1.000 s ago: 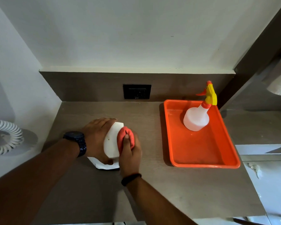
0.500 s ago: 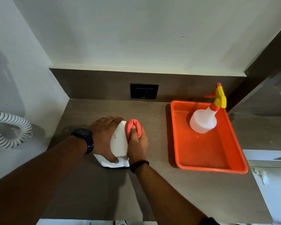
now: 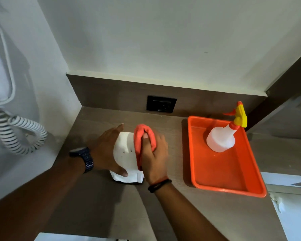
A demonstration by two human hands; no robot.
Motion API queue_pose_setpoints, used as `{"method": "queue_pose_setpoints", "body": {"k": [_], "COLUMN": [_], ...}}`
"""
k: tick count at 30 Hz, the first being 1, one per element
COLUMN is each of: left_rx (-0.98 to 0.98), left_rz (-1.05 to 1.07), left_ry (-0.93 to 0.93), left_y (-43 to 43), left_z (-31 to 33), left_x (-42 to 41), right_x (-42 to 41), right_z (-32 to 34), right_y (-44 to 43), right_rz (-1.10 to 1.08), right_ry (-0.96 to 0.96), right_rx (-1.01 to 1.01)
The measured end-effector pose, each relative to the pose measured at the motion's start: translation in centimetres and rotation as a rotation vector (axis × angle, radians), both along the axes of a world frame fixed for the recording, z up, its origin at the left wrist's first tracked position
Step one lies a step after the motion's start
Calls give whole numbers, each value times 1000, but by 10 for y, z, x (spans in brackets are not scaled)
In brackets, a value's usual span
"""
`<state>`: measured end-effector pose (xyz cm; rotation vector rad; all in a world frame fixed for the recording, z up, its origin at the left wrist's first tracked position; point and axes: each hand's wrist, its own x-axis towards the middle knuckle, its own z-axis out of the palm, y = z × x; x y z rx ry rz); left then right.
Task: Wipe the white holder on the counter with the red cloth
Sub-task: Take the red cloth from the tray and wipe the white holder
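Observation:
The white holder (image 3: pixel 124 152) stands on the brown counter (image 3: pixel 172 214), left of centre. My left hand (image 3: pixel 105 150) grips its left side, thumb low on the front, fingers stretched over the far edge. My right hand (image 3: pixel 154 159) is closed around the bunched red cloth (image 3: pixel 142 134) and presses it against the holder's right upper side. The cloth covers the holder's right edge, and two small dark marks show on the holder's front face.
An orange tray (image 3: pixel 221 173) lies on the counter to the right, with a white spray bottle (image 3: pixel 221 138) standing at its far end. A black wall socket (image 3: pixel 161 103) sits in the backsplash. A coiled white cord (image 3: pixel 19 134) hangs on the left wall.
My right hand has slid the red cloth up toward the far top of the holder. More of the holder's front face now shows. My left hand keeps its grip.

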<state>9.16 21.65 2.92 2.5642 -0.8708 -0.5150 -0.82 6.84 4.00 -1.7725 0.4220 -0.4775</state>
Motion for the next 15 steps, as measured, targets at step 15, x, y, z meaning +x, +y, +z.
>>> {"method": "queue_pose_setpoints", "body": {"k": [15], "left_rx": [-213], "left_rz": [-115], "left_ry": [-13], "left_y": [9], "left_z": [-11], "left_x": [3], "right_x": [5], "right_z": [-10], "right_y": [-3], "right_rz": [489], "right_ry": [207], "right_rx": [-980]}}
